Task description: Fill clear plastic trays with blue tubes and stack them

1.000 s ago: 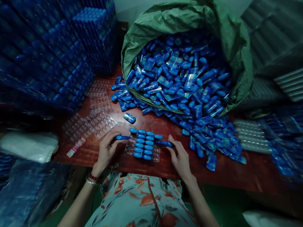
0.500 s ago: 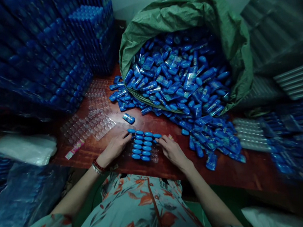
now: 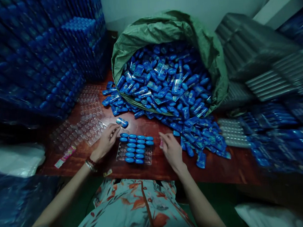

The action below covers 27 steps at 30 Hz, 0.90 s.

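Observation:
A clear plastic blister tray (image 3: 148, 157) lies near the table's front edge, with rows of glossy blue oval packs (image 3: 139, 151) seated in it, mostly in the two middle columns. To its upper left, my left hand (image 3: 107, 141) has its fingers stretched toward a single loose blue pack (image 3: 122, 122), its tips just short of it. On the other side, my right hand (image 3: 172, 150) hovers off the tray, fingers extended and no pack visible in them. A small pink piece (image 3: 161, 144) shows by its fingertips, apparently on the table.
A green woven sack (image 3: 220, 72) spills many blue packs (image 3: 162, 89) over the table (image 3: 152, 127). Clear trays (image 3: 90, 99) lie left, beside a pink strip (image 3: 65, 157). Filled trays (image 3: 84, 49) are stacked tall at far left. Grey trays (image 3: 233, 133) stand right.
Both hands have let go of the tray's upper packs and moved apart, the left toward the loose pack, the right outward. More packs sit in the tray's outer columns. The view has shifted right.

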Available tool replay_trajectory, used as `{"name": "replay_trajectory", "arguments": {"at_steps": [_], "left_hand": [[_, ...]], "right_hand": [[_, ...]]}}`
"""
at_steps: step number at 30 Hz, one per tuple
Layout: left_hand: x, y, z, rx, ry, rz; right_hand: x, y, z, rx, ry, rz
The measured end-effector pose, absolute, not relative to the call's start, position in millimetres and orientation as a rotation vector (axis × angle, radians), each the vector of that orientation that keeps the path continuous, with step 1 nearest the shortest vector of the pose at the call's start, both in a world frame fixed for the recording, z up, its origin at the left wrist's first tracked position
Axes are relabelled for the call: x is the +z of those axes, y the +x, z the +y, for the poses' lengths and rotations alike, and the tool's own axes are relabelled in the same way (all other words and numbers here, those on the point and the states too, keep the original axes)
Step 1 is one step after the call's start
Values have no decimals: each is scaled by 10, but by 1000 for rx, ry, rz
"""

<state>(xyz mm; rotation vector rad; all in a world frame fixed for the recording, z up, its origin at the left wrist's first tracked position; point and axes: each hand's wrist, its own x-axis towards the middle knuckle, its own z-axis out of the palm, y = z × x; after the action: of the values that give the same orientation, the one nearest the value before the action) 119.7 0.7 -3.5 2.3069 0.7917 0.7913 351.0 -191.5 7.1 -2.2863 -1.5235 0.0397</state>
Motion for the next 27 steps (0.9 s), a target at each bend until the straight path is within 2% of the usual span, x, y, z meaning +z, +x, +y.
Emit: {"name": "replay_trajectory", "arguments": {"at_steps": [2, 5, 8, 11, 14, 18, 23, 27], "left_hand": [[-47, 1329, 217, 758, 2352, 810], [-130, 1547, 500, 490, 2577, 748], [-236, 1654, 626, 233, 2710, 710], [-305, 1565, 580, 165, 2713, 670], [-319, 1337, 448, 126, 2692, 689], [-254, 1081, 279, 136, 2636, 756], [-132, 987, 137, 227, 2490, 1018], [-163, 868, 39, 532, 2199, 1138]], "right_hand": [[-30, 3737, -1909, -95, -2474, -1272], [-176, 3936, -1860, -169, -2653, -1125], [-301, 3896, -1865, -92, -2542, -1240], [-377, 3780, -1962, 52, -2316, -1333], [-365, 3780, -2037, -33, -2272, -1221], [-267, 3968, -1930, -228, -2522, -1123], [-222, 4025, -1753, -118, -2573, -1247], [-261, 3779, -1849, 9, -2491, -1368]]}}
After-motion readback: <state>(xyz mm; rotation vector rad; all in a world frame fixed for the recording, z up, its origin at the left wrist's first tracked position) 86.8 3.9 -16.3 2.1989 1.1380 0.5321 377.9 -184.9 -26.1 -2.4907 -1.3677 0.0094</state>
